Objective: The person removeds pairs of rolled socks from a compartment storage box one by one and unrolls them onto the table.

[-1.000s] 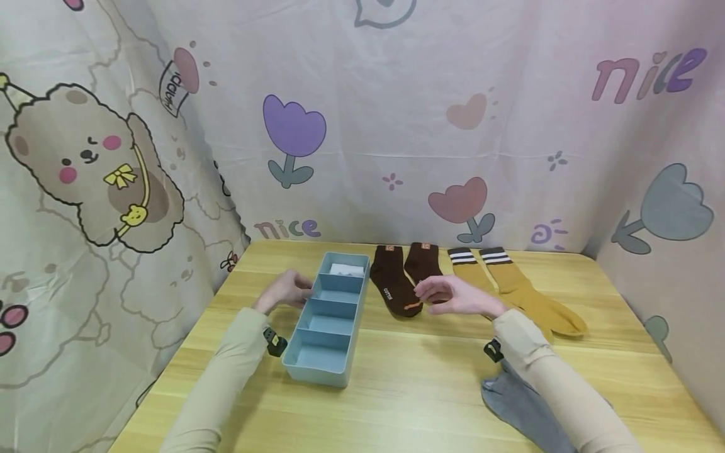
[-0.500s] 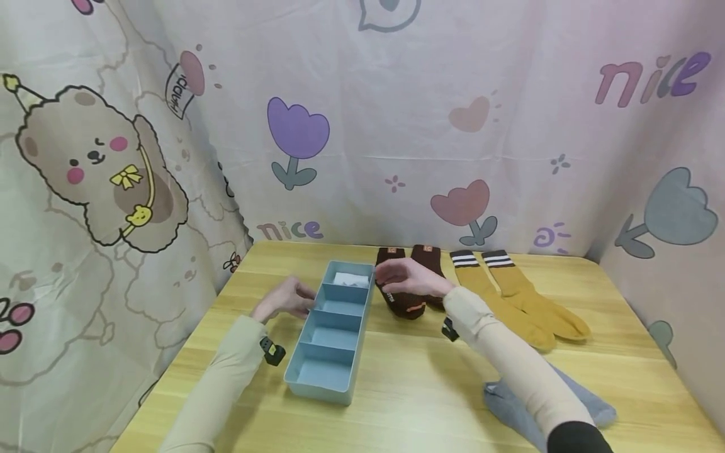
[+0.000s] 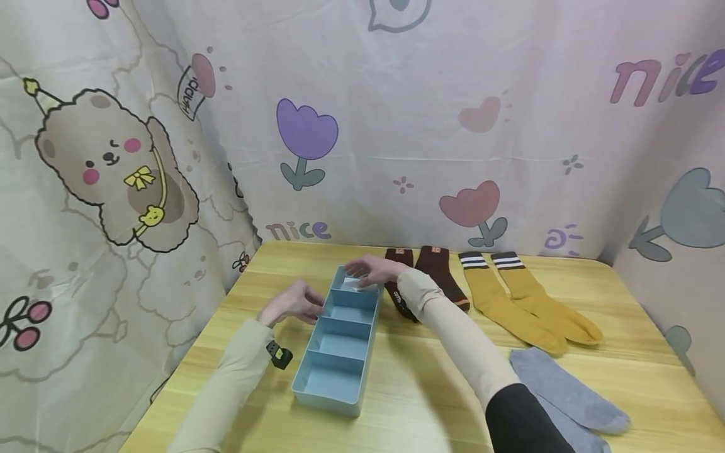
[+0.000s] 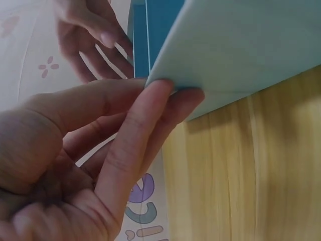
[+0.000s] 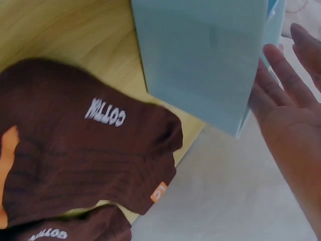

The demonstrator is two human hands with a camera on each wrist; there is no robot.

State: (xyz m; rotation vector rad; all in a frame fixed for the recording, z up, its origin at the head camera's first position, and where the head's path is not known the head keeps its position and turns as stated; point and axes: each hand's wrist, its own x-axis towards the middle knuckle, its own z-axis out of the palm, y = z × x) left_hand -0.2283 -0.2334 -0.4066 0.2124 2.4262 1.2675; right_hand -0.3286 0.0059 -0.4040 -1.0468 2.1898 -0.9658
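A pale blue box with several compartments (image 3: 331, 406) stands lengthwise on the table. My left hand (image 3: 294, 303) is at its left long side; in the left wrist view its extended fingertips (image 4: 159, 93) touch the wall close to the rim. Over the far compartment is my right hand (image 3: 374, 269), palm down. It partly covers a folded white cloth (image 3: 351, 285) lying inside there. The right wrist view shows the right hand's fingers (image 5: 288, 75) extended and spread at the box's far end, with nothing gripped.
Right of the box lie a pair of brown socks (image 3: 438, 274) with orange tags, a mustard pair (image 3: 518, 308) with striped cuffs, and grey-blue socks (image 3: 572, 390) nearer the front. A printed curtain (image 3: 396, 126) hangs behind the wooden table (image 3: 430, 390).
My right hand has moved left, from above the brown socks to over the box's far compartment. The left hand stays at the box's side. The view has shifted slightly.
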